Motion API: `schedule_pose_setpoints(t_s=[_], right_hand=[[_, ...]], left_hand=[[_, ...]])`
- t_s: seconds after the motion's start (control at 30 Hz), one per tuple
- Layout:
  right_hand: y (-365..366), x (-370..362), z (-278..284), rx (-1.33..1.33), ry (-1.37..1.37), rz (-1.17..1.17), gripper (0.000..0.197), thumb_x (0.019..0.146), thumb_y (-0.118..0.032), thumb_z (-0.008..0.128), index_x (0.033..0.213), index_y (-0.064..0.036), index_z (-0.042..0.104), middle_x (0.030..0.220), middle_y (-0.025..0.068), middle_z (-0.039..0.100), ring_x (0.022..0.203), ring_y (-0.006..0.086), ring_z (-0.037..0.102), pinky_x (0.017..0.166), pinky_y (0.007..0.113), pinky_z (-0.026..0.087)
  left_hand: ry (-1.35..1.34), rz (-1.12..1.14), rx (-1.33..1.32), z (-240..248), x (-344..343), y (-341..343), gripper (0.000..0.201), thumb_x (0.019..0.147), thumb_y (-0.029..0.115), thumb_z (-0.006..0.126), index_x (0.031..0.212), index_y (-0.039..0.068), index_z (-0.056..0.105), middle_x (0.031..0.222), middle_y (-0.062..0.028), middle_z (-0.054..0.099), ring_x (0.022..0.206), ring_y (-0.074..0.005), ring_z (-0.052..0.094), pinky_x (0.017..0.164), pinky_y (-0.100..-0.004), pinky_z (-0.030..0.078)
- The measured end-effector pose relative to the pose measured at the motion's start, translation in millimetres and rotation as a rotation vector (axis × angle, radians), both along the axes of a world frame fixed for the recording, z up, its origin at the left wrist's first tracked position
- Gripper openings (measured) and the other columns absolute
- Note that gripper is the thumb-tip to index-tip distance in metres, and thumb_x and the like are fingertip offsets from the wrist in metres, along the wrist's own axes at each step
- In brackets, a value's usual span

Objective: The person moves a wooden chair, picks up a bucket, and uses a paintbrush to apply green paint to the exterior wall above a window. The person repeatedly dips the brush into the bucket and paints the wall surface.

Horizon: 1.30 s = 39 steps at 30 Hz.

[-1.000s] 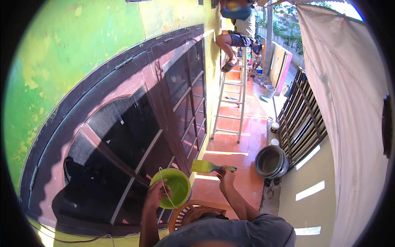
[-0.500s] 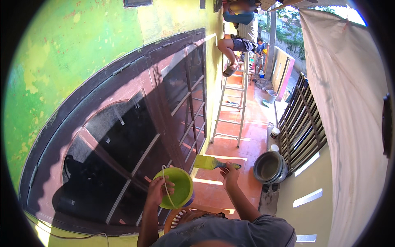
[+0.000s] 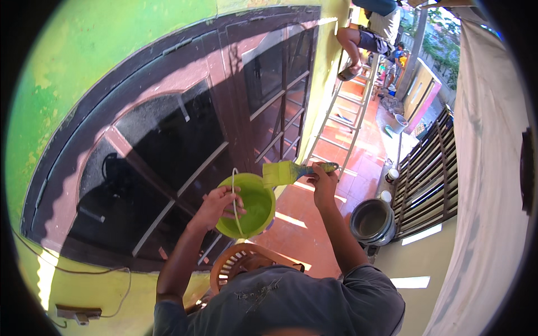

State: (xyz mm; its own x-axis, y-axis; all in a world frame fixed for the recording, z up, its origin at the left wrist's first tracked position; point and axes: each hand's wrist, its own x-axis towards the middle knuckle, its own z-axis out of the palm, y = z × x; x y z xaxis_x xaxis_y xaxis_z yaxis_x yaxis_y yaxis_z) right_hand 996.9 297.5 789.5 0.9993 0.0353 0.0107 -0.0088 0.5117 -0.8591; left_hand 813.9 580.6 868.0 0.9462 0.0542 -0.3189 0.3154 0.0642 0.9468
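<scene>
My left hand [image 3: 219,204] is closed on a small bucket with green paint inside [image 3: 259,210], its fingers under the pale wire handle [image 3: 234,193]. The bucket's mouth faces up. In my right hand [image 3: 323,182] is a wide paintbrush [image 3: 280,173], gripped by its dark, paint-smeared handle. The brush lies almost level, and its yellow-green bristles are at the bucket's far right rim; whether they touch it I cannot tell.
A brown door with glass panes [image 3: 168,140] stands left in a green and yellow wall. Ahead, a person sits on a metal ladder [image 3: 358,112]. Stacked grey buckets [image 3: 372,218] stand right by a slatted rack [image 3: 428,162]. An orange plastic chair [image 3: 246,255] is near me.
The view has turned, so the door and ladder sit further right. Both hands are higher in view with the bucket and brush, and the bristles have come to the bucket's rim.
</scene>
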Motion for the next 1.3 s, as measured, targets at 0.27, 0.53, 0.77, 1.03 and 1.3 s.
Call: schedule_pose_setpoints(t_s=[0.27,0.53,0.77,1.03,1.3], right_hand=[[17,-5,52,-0.382,-0.192,0.294,0.017,0.093,-0.008,0.071,0.104,0.0051,0.069,0.089,0.0128,0.071,0.072,0.0205,0.071,0.067,0.033,0.061],[87,-27,36,-1.135,-0.671,0.449,0.025,0.082,-0.013,0.075,0.091,0.0087,0.069,0.073,0.0211,0.069,0.065,0.0309,0.071,0.062,0.037,0.055],[111,-17,-3,-1.143,-0.898,0.592,0.018,0.076,-0.012,0.072,0.083,0.0044,0.070,0.077,0.0252,0.069,0.078,0.0436,0.070,0.069,0.048,0.055],[103,-32,-12,-0.908,-0.810,0.688,0.026,0.079,-0.025,0.075,0.079,0.0002,0.066,0.076,0.0197,0.068,0.077,0.0381,0.070,0.067,0.045,0.054],[107,-31,-3,-1.131,-0.847,0.859,0.032,0.076,-0.019,0.079,0.100,-0.0062,0.063,0.089,0.0080,0.068,0.082,0.0258,0.067,0.074,0.036,0.054]], left_hand=[[-0.084,-0.025,-0.081,29,29,3,0.037,0.103,0.020,0.059,0.133,-0.002,0.056,0.101,-0.0056,0.064,0.091,-0.0237,0.076,0.080,-0.0354,0.065],[-0.130,-0.006,-0.166,19,29,-12,0.044,0.105,0.032,0.054,0.132,-0.002,0.058,0.102,-0.0102,0.066,0.097,-0.0299,0.075,0.082,-0.0405,0.063],[-0.105,-0.002,-0.204,10,23,-27,0.044,0.105,0.034,0.052,0.130,-0.002,0.058,0.104,-0.0158,0.072,0.098,-0.0329,0.076,0.082,-0.0379,0.062],[-0.140,-0.002,-0.259,8,20,-31,0.042,0.106,0.032,0.052,0.131,-0.002,0.057,0.105,-0.0157,0.072,0.098,-0.0316,0.076,0.081,-0.0366,0.062],[-0.149,-0.024,-0.245,8,27,-37,0.042,0.107,0.032,0.050,0.133,-0.001,0.056,0.105,-0.0133,0.073,0.097,-0.0304,0.076,0.079,-0.0353,0.063]])
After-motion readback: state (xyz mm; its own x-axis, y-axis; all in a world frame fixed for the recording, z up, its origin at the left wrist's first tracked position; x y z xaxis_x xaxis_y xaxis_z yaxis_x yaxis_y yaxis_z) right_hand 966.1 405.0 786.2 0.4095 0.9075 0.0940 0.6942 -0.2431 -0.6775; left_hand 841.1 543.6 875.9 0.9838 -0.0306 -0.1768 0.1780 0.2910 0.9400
